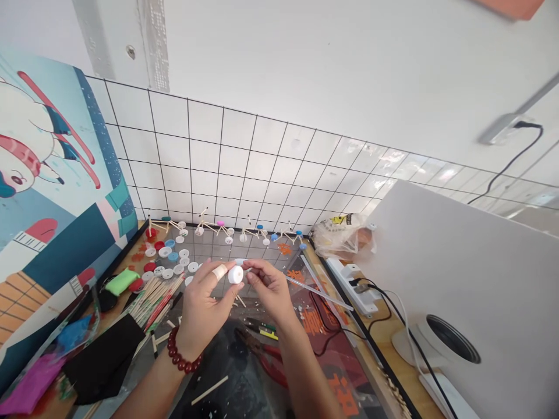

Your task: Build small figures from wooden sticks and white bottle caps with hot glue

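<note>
My left hand point(205, 308), a bandage on one finger and a red bead bracelet at the wrist, pinches a white bottle cap point(236, 274) between thumb and fingertips. Close against the cap's right side is my right hand point(268, 288), its thumb and fingers drawn together. What lies between those right fingertips is too small to make out. Beyond the hands, several small figures point(213, 226) of sticks and bottle caps stand in a row along the wire grid. Loose bottle caps point(165, 252), white, red and blue, lie left of my left hand.
A bundle of thin sticks point(155, 299) and a black cloth-like piece point(105, 358) lie at left. Red-handled pliers point(266, 358) rest below my hands. A clear rod point(318, 293), a power strip point(356, 291) with cables and a plastic bag point(343, 235) are at right.
</note>
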The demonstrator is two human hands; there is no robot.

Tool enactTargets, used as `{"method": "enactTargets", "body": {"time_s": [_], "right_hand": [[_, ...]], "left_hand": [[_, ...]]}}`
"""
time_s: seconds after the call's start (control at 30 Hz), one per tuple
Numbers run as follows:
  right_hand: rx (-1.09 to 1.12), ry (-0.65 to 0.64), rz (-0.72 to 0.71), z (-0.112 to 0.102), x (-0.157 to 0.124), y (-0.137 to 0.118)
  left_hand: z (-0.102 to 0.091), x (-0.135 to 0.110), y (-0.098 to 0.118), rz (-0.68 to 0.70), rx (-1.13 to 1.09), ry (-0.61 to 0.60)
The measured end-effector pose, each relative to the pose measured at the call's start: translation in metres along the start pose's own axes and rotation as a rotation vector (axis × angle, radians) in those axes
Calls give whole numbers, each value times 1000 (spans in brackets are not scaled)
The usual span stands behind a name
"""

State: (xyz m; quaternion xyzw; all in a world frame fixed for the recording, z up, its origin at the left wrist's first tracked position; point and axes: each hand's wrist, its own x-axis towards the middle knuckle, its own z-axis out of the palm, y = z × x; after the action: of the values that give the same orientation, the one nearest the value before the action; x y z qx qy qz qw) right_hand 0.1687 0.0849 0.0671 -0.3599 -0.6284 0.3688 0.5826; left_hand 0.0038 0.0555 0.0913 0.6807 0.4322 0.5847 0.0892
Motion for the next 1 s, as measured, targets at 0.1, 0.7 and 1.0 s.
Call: {"method": "enactTargets", "body": {"time_s": [0.1, 0.7, 1.0], "right_hand": [[136, 1, 109, -2, -1, -3], [-43, -26, -29, 5, -4, -20], [-107, 16, -71, 7, -13, -16]], "left_hand": [[2, -1, -5, 84, 112, 14], [3, 1, -2, 192, 189, -110], [-48, -29, -6, -149, 57, -75]]}}
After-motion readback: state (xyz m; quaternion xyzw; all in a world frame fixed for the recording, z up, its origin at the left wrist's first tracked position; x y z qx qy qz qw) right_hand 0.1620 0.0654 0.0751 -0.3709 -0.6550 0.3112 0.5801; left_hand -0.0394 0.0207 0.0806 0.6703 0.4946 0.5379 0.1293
